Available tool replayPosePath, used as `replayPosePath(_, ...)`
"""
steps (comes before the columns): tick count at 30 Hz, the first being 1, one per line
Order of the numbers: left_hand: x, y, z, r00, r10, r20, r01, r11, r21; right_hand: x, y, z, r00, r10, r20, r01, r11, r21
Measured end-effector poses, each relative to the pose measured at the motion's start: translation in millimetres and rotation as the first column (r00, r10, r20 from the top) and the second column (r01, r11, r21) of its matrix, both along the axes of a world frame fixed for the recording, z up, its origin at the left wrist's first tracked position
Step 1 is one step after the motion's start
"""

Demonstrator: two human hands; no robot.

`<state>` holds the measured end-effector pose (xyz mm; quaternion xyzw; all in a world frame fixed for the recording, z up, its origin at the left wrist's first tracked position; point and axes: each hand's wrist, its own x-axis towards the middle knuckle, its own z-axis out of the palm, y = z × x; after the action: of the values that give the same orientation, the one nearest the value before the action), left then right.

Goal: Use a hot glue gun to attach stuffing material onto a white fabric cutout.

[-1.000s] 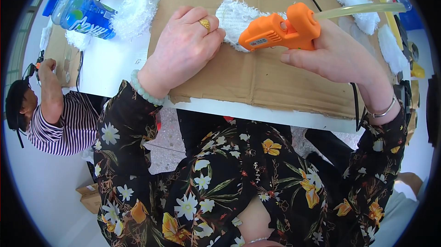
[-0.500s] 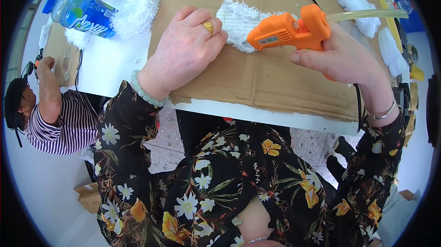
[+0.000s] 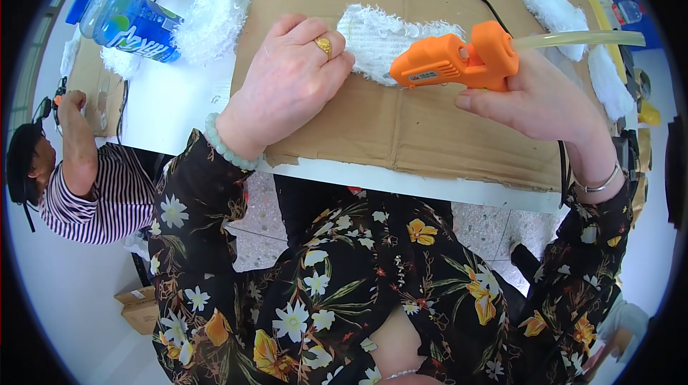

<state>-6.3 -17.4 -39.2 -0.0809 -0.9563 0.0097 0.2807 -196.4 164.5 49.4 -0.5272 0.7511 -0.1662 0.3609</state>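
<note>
The single view comes from the left of two fisheye cameras worn on the person's head, looking steeply down. It takes in, from close by, the bare hands (image 3: pixel 290 84), the black flower-printed blouse (image 3: pixel 373 249) below and the white table (image 3: pixel 401 181) under brown cardboard (image 3: pixel 444 138) above; straight edges bend toward the dark, rounded rim.

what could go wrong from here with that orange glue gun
If hot, the orange glue gun could burn the left grip at the edge of the white fluffy piece, should either slip. The piece's shaggy edge might stick to the gun's front end. The long glue stick jutting from its back might brush the white pieces on the right.
</note>
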Motion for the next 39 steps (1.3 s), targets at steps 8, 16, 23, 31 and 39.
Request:
replayPosePath(8, 2.2, 3.3, 5.4, 0.998, 0.015, 0.054, -0.014, 1.0, -0.024, 5.7, -1.7, 11.3, 1.0, -0.001, -0.016, 0.0, 1.0, -0.006)
replayPosePath(16, -0.2, 4.6, 10.1, 0.999, 0.013, 0.049, -0.013, 1.0, -0.008, 5.4, -4.4, 17.4, 0.99, 0.07, -0.119, -0.066, 0.997, 0.036)
replayPosePath(23, 2.3, 3.6, -1.6, 0.998, 0.02, 0.062, -0.019, 1.0, -0.018, 2.5, 1.6, 2.3, 0.994, 0.002, -0.11, -0.003, 1.0, -0.005)
replayPosePath(31, 3.5, 6.8, -1.0, 0.998, 0.021, 0.06, -0.02, 0.999, -0.025, -2.9, 2.3, -1.2, 0.998, -0.063, -0.023, 0.063, 0.997, 0.043)
replayPosePath(39, 5.6, 10.0, 6.3, 0.998, 0.02, 0.059, -0.013, 0.993, -0.117, -1.1, 3.5, 3.6, 0.997, -0.065, -0.043, 0.066, 0.997, 0.027)
